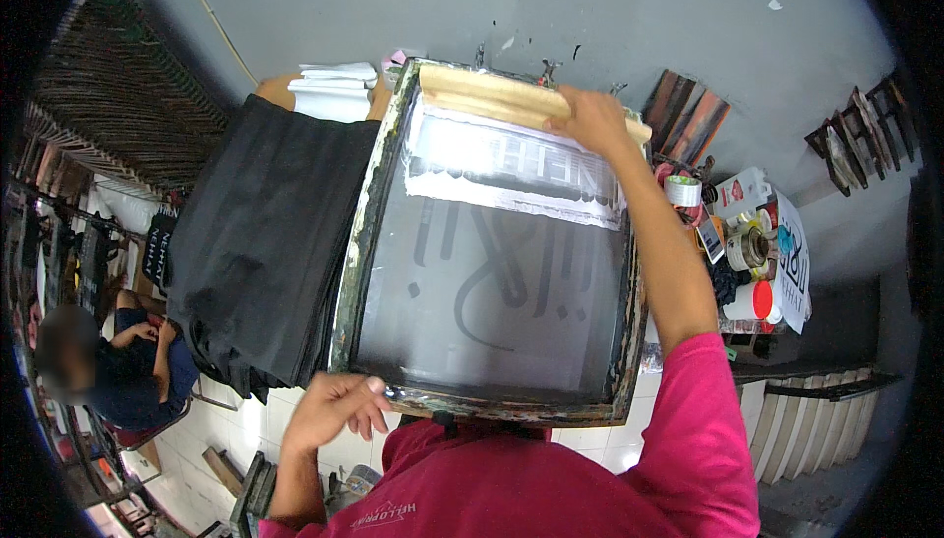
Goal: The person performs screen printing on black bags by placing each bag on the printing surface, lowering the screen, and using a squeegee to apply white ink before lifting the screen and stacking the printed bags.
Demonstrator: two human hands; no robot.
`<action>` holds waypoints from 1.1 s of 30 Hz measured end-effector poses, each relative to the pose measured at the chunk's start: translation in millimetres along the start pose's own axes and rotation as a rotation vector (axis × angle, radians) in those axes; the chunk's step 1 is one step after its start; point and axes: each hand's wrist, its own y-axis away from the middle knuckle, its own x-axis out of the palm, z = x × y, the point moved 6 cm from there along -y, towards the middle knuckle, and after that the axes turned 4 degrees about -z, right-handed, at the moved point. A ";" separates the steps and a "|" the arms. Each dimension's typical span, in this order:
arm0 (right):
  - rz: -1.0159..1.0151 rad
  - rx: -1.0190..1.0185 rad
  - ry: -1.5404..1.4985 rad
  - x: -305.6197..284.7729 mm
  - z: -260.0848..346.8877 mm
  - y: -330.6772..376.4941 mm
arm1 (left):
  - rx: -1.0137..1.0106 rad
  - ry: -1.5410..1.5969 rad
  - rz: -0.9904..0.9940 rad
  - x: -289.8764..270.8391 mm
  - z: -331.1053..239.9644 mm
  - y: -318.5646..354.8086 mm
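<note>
Pale-wood squeegee (492, 95), upper ctr, clasped in R hand (594, 121); L hand (334, 410), lower ctr-left, half-open, thumb at screen frame (511, 409) corner.

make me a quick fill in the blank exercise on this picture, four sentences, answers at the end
1. Of the screen frame's near and far edges, the left hand is at the ____ one.
2. Of the left and right halves of the pale wooden bar, the right hand grips the ____ one.
3. The black cloth stack lies to the ____ of the frame.
4. The white tub has a lid coloured ____.

Missing words: near; right; left; red
</note>
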 end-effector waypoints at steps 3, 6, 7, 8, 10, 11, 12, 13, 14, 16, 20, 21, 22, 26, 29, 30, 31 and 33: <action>0.058 0.032 0.016 -2.0 -17.3 -25.1 | 0.220 -0.065 -0.122 -20.2 -52.0 -24.3; -0.035 0.015 -0.006 7.5 -40.7 -18.4 | 0.632 -0.244 -0.245 -22.6 -138.5 -89.5; -0.082 0.008 -0.023 7.8 -48.1 -15.5 | 0.714 -0.315 -0.313 -18.3 -172.9 -112.2; -0.042 0.062 0.007 9.8 -50.4 -15.4 | 0.876 -0.384 -0.400 -16.8 -202.4 -133.4; 0.038 0.153 0.061 13.4 -41.9 -11.6 | 1.166 -0.640 -0.578 -20.0 -252.3 -172.9; 0.031 0.158 0.097 13.1 -31.9 -8.9 | 1.367 -0.803 -0.657 -21.0 -269.7 -195.3; 0.024 0.167 0.136 14.0 -20.9 -6.6 | 1.336 -0.859 -0.638 -26.3 -280.0 -227.9; 0.020 0.184 0.180 14.7 -19.1 -3.7 | 1.306 -0.910 -0.607 -25.6 -287.4 -252.3; -0.019 0.188 0.193 13.9 -23.9 0.6 | 1.153 -0.941 -0.561 -20.8 -294.0 -270.5; -0.047 0.175 0.198 12.9 -28.4 8.6 | 0.842 -1.000 -0.478 -17.2 -295.0 -295.0; -0.041 0.144 0.214 8.9 -23.7 22.7 | 0.932 -0.998 -0.482 -17.8 -284.1 -288.7; -0.040 0.145 0.205 8.7 -19.9 26.8 | 0.953 -0.988 -0.486 -19.2 -277.7 -284.3; -0.040 0.146 0.195 8.1 -15.2 31.8 | 0.973 -0.979 -0.491 -20.8 -271.2 -279.4; -0.070 0.126 0.182 3.0 -5.5 58.4 | 0.937 -0.916 -0.440 -8.6 -253.5 -252.6; -0.100 0.085 0.196 6.1 2.8 81.1 | 0.927 -0.932 -0.455 -3.7 -235.5 -230.0; -0.082 0.100 0.182 2.1 8.0 88.7 | 0.903 -0.928 -0.456 -1.3 -230.2 -222.0; -0.096 0.096 0.169 2.9 10.9 97.8 | 0.878 -0.924 -0.455 0.7 -223.7 -216.0; -0.131 0.080 0.140 2.5 18.5 115.1 | 0.968 -0.942 -0.457 1.4 -206.4 -201.6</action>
